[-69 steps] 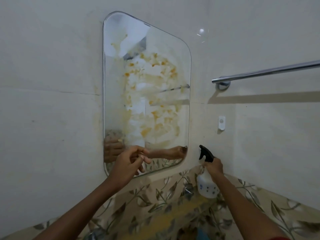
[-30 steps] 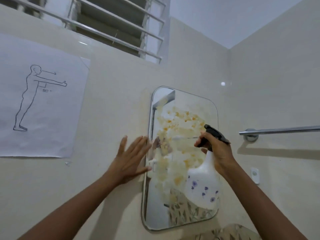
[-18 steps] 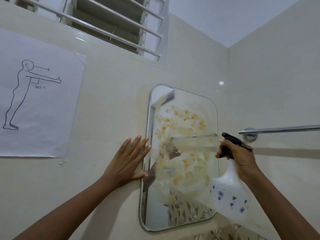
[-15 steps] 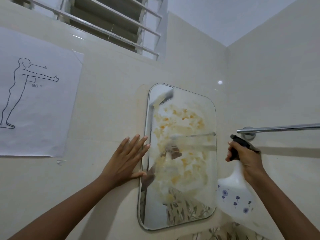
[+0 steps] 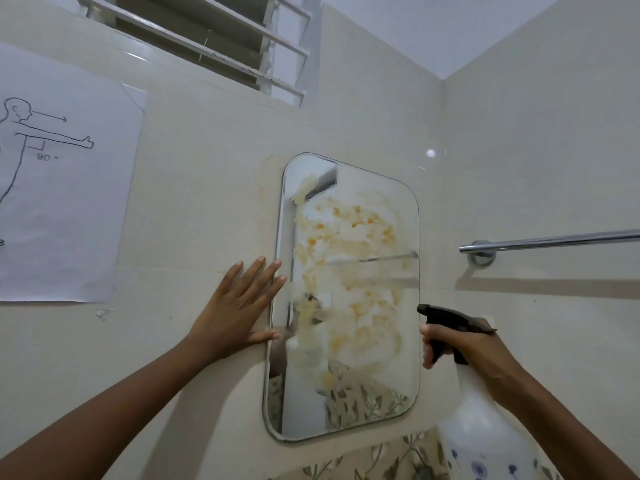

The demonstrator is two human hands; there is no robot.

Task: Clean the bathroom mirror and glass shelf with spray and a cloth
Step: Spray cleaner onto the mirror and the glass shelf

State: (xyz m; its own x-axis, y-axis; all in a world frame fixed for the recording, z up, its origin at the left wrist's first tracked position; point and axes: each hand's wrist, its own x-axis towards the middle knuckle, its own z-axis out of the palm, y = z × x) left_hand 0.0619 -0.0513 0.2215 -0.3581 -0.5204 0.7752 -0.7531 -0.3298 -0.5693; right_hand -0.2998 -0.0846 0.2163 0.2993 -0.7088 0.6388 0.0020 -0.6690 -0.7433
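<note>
- Mirror (image 5: pixel 349 296): a tall frameless pane with rounded corners, fixed to the cream tiled wall (image 5: pixel 207 188) at the centre of the view. Its upper and middle glass is coated with a whitish film dotted with orange-yellow blotches (image 5: pixel 346 237); only the strip along the 9 o'clock edge and the band at 6 o'clock are clear, the latter reflecting leaf-patterned tiles.
- Left hand (image 5: pixel 235 306): laid flat on the wall at 9 o'clock of the mirror, fingers (image 5: pixel 256 275) spread apart and empty, with fingertips and thumb tip reaching the mirror's edge.
- Right hand (image 5: pixel 460 348): at 4 o'clock of the mirror, just beside its edge, fingers clamped around the neck and trigger of the spray bottle.
- Spray bottle (image 5: pixel 485 427): a translucent white body printed with small blue flowers near its base, topped by a black trigger head (image 5: pixel 446 315) whose nozzle points toward 9 o'clock, at the mirror's right edge.
- Towel rail (image 5: pixel 554 240): a chrome bar on the adjoining wall at 3 o'clock of the mirror, well apart from both hands.
- Paper sheet (image 5: pixel 65 188): taped to the wall at 9 o'clock, bearing a line drawing of a figure with an outstretched arm and the mark "90".
- Louvred window (image 5: pixel 214 39): at 12 o'clock, above the tiled wall.
</note>
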